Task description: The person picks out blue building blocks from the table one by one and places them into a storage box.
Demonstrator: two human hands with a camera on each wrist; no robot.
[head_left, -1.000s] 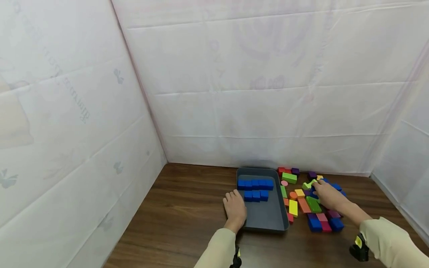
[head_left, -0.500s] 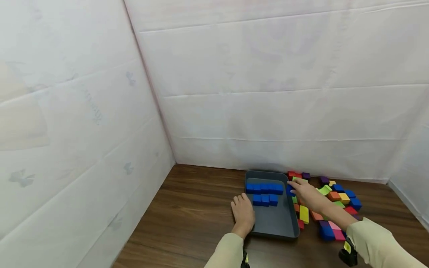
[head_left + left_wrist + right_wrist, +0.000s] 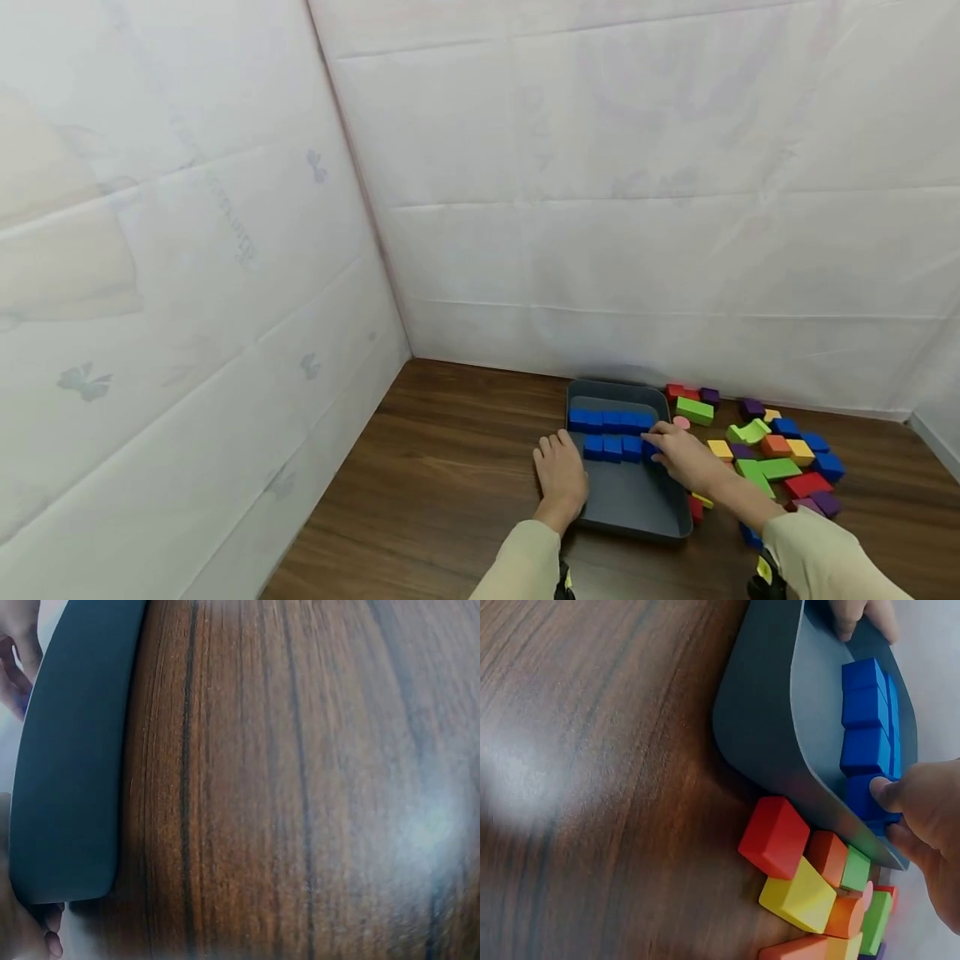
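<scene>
Right hand (image 3: 682, 460) pinches a blue block (image 3: 868, 796) inside the grey tray (image 3: 637, 508); left hand (image 3: 561, 477), fingers relaxed, rests on the tray's left rim.

Wooden table (image 3: 450, 467) bears grey tray (image 3: 637, 512) and coloured blocks (image 3: 780, 467).

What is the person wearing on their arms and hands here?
Both arms are in long, loose, pale beige sleeves that end at the wrists. The left hand and right hand are bare: no gloves or rings show. At each wrist a small black device with a yellow mark is strapped on.
</scene>
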